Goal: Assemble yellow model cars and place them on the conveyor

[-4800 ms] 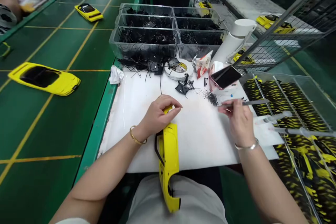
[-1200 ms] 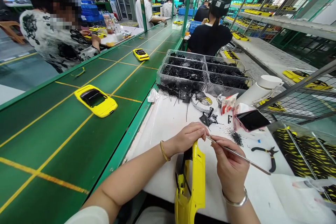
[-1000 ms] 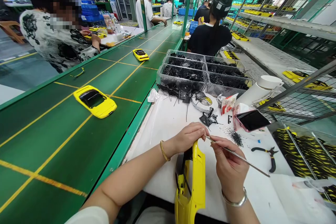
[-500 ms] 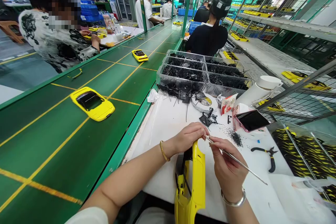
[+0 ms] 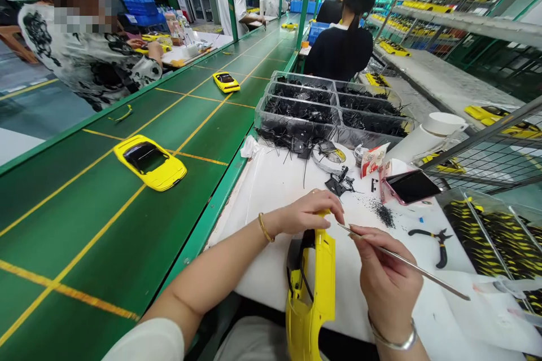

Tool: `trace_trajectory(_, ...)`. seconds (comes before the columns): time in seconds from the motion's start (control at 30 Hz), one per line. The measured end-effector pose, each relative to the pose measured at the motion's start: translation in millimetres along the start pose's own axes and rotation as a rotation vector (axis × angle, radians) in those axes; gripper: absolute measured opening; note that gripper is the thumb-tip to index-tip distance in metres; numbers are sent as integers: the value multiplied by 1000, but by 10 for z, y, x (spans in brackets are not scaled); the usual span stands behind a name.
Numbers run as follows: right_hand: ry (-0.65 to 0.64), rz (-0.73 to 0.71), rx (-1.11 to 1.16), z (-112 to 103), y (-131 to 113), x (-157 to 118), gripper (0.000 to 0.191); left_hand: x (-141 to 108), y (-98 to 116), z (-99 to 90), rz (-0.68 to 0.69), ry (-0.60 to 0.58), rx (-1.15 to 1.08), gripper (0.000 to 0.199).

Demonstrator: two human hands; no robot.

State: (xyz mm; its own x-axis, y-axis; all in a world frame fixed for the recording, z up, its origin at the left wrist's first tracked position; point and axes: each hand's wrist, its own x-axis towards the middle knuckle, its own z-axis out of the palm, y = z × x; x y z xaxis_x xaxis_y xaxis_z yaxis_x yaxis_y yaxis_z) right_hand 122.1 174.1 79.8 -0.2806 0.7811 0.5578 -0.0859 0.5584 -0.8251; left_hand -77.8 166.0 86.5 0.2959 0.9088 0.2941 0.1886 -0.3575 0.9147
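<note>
On a white mat, the left hand grips a light, stiff yellow car shell by its edge; right fingers pinch steel tweezers.

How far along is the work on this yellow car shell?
Done: a complete-looking yellow car body sits on the green conveyor. In hand: the left hand grips the yellow car shell, and the right hand holds long steel tweezers near it. Left: the clear bins still hold many black wiry parts.
</note>
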Motion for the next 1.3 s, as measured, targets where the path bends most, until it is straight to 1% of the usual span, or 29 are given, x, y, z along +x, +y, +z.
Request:
trace_trajectory(0.07,2,81,26,-44,-70,-138,18,-12,9,-86,55,-133,146,20)
trace_trajectory(0.1,-1,111,44,-58,-96,-205,18,-16,11,-113,70,-161,198,19)
trace_trajectory(0.17,-14,143,77,-65,-119,-316,17,-19,12,-127,97,-179,265,18)
trace_trajectory(0.3,-9,111,68,-26,-80,-410,16,-22,16,-52,151,-183,350,22)
trace_trajectory(0.43,-25,60,12,-3,-60,-402,18,-38,18,-9,98,-207,402,18)
trace_trajectory(0.57,-65,14,-36,-6,-92,-392,21,-54,2,-27,125,-223,396,20)
trace_trajectory(0.7,-78,5,-46,0,-104,-384,23,-56,-18,-33,87,-216,368,18)
trace_trajectory(0.83,-91,-6,-42,-4,-89,-384,25,-60,-28,-22,106,-192,334,21)
trace_trajectory(0.93,-97,-15,-38,-9,-78,-400,26,-65,-22,-25,125,-199,341,25)
trace_trajectory(1.03,-102,2,-17,-13,-79,-417,26,-67,-5,-40,127,-202,339,24)
trace_trajectory(1.1,-77,-3,-15,-33,-90,-419,26,-64,10,-50,103,-202,312,22)
trace_trajectory(1.17,-15,-36,-42,-85,-111,-412,25,-58,24,-55,70,-206,274,22)
trace_trajectory(1.23,33,-62,-89,-168,-136,-401,24,-48,38,-56,25,-210,238,22)
trace_trajectory(1.3,42,-49,-123,-260,-159,-394,21,-35,52,-57,-28,-216,215,22)
